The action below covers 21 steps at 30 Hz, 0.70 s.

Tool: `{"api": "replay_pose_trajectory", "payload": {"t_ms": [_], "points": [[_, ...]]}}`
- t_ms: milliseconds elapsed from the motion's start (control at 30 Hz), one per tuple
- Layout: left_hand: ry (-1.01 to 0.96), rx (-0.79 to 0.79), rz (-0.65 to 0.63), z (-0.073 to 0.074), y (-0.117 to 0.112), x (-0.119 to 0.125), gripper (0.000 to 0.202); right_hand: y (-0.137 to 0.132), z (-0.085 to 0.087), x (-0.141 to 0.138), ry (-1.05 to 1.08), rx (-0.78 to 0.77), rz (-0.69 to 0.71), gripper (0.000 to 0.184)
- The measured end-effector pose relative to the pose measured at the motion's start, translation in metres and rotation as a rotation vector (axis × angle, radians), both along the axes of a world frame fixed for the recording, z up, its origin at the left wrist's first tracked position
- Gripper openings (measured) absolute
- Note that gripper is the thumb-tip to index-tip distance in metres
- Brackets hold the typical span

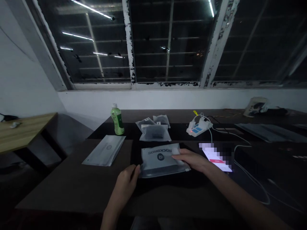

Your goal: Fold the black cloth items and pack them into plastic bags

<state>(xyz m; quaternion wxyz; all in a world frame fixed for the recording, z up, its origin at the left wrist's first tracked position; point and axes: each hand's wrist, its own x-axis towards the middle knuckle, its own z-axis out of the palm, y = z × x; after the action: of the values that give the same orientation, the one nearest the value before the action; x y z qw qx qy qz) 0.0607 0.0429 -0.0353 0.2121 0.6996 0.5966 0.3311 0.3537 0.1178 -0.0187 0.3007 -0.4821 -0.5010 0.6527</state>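
In front of me a frosted zip bag [159,161] printed ROCKBROS lies over the dark table, its lettering upside down to me and something dark inside. My right hand [192,158] grips its right side, thumb on top and the other fingers underneath. At the bag's lower left corner my left hand [129,177] is closed, thumb and forefinger pinching the edge. Just beyond are several filled frosted bags, the nearest filled bag [155,133] holding a dark item. To the left lies a flat stack of frosted bags [104,150].
A green bottle [117,119] with a white cap stands at the back left. On the right are a lit phone [217,158], a white power strip [199,127] and loose white cables [251,179]. More flat bags [271,132] lie further right, below the windows.
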Motion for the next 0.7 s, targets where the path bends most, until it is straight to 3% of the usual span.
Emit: {"api": "replay_pose_trajectory", "payload": {"t_ms": [100,300,400,533,700], "points": [[-0.015,0.068,0.011,-0.003,-0.004,0.000,0.040,0.019,0.006,-0.005,0.095,0.116,0.037,0.035],[0.050,0.164,-0.026,-0.006,-0.012,-0.001,0.023,0.094,0.024,-0.029,0.106,0.246,-0.174,0.026],[0.082,0.181,-0.067,-0.005,-0.018,-0.003,0.011,0.112,0.022,-0.036,0.005,0.278,-0.241,0.026],[0.131,0.200,-0.140,-0.009,-0.031,-0.017,0.006,0.090,0.009,-0.024,-0.215,0.355,-0.309,0.013],[0.139,0.073,-0.220,-0.011,-0.039,-0.043,0.015,0.007,0.001,0.012,-0.442,0.515,-0.196,0.010]]}}
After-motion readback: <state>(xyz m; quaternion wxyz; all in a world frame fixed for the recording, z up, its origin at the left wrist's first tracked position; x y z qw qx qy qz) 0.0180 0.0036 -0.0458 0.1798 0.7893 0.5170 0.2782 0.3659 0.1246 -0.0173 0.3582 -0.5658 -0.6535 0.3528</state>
